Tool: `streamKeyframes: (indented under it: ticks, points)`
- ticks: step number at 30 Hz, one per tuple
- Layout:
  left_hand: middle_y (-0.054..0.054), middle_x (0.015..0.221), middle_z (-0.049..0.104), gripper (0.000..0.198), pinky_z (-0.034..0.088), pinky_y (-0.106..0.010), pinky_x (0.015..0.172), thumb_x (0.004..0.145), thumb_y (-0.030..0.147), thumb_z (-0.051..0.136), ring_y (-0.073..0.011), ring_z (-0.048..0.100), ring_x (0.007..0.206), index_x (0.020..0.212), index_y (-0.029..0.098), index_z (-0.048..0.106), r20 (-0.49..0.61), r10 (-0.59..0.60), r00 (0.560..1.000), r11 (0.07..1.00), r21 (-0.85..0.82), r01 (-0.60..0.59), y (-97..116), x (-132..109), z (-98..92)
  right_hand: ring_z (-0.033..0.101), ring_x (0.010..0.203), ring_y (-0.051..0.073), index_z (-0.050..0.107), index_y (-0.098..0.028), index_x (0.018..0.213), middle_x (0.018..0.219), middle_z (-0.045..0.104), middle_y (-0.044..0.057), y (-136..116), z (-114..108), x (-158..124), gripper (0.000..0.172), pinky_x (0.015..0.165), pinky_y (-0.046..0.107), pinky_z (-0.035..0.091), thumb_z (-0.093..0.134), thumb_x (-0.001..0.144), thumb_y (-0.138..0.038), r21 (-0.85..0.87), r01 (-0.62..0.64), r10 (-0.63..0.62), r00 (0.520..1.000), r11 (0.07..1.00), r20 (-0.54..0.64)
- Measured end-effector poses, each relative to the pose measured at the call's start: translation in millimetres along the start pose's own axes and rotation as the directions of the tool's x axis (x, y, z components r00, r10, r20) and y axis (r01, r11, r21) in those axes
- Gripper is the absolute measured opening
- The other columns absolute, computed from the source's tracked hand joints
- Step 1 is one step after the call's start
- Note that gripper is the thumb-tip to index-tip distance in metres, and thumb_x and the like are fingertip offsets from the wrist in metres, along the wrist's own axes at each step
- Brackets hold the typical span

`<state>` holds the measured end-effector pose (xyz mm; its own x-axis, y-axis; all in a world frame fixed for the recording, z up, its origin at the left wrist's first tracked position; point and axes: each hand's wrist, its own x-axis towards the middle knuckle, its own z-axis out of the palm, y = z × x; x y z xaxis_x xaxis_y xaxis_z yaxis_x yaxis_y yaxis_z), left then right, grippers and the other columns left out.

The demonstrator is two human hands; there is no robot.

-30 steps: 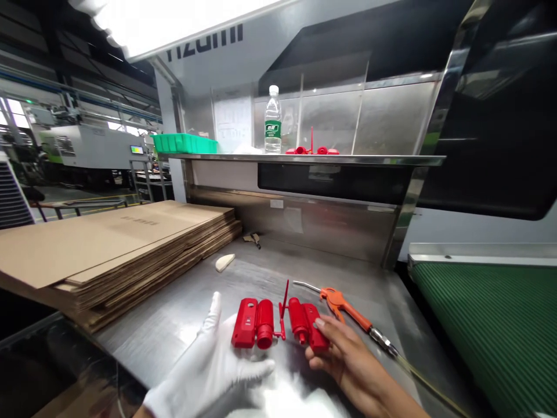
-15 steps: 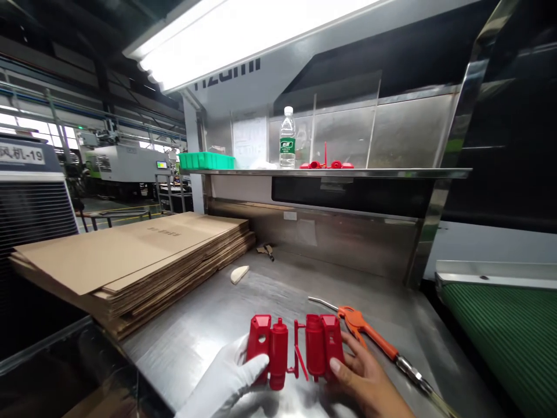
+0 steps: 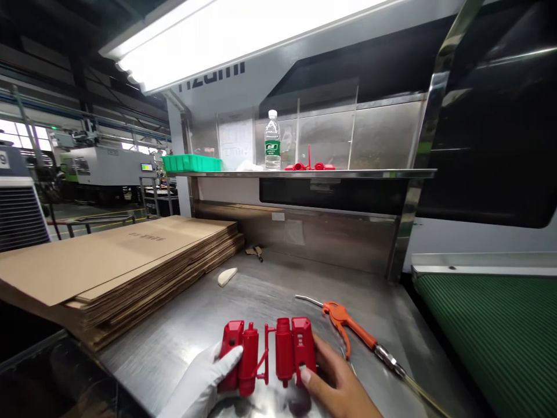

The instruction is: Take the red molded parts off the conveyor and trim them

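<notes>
A red moulded plastic part [image 3: 267,354], two shells joined by a thin sprue in the middle, is held upright over the steel bench [image 3: 183,325]. My left hand [image 3: 204,383], in a white glove, grips the left shell with the thumb across its front. My right hand [image 3: 337,386], bare, grips the right shell, thumb on its lower front. Both hands sit at the bottom edge of the view.
An orange air blow gun [image 3: 352,328] with a hose lies just right of my right hand. A stack of flat cardboard [image 3: 117,261] fills the left. A green conveyor belt [image 3: 491,331] runs at the right. The shelf [image 3: 383,173] carries a water bottle [image 3: 272,140], green tray [image 3: 191,164] and red parts [image 3: 310,166].
The red part went from lying flat under open hands to being gripped and tilted upright by both hands, then shifted slightly left and nearer to me.
</notes>
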<state>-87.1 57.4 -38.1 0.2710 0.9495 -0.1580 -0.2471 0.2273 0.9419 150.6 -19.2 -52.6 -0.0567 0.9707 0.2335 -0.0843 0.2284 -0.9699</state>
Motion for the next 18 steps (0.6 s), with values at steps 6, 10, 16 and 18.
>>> streamKeyframes:
  ticks: [6,10,16,18]
  points:
    - [-0.014,0.078,0.071,0.064,0.058,-0.040,0.055,0.060,0.046,0.093,-0.0324,0.068,0.067,0.103,0.011,0.061,-0.028,-0.073,0.997,0.997,0.023,0.073,4,-2,2.5,0.056,0.120,0.028,0.042,-0.021,0.143,0.134,0.057,0.013,-5,1,1,0.068,0.104,0.041,0.041,0.067,0.087,-0.051,0.030,0.014,-0.015,0.999,0.999,0.049]
    - [-0.019,0.083,0.071,0.076,0.058,-0.039,0.054,0.058,0.050,0.093,-0.0337,0.068,0.069,0.110,0.007,0.057,-0.005,-0.093,0.996,0.995,0.022,0.093,2,-4,5.0,0.055,0.122,0.029,0.049,-0.022,0.139,0.132,0.059,0.012,-10,-2,2,0.063,0.103,0.041,0.041,0.067,0.087,-0.051,0.051,0.019,-0.023,0.997,0.999,0.068]
    - [-0.015,0.086,0.069,0.037,0.057,-0.037,0.064,0.088,0.040,0.071,-0.0252,0.064,0.071,0.106,0.009,0.059,0.185,-0.110,0.977,0.991,-0.054,0.122,10,-23,11.3,0.063,0.108,0.024,0.060,-0.021,0.129,0.120,0.067,0.009,-21,-3,1,0.054,0.090,0.033,0.048,0.074,0.083,-0.045,0.220,-0.077,0.083,0.996,0.972,-0.016]
    - [-0.015,0.084,0.068,0.028,0.056,-0.037,0.066,0.092,0.037,0.066,-0.0248,0.064,0.073,0.096,0.010,0.062,0.246,-0.115,0.962,0.984,-0.106,0.145,12,-26,12.9,0.065,0.098,0.022,0.062,-0.022,0.126,0.113,0.069,0.008,-22,-2,0,0.050,0.082,0.030,0.050,0.074,0.083,-0.042,0.276,-0.109,0.128,0.991,0.955,-0.050]
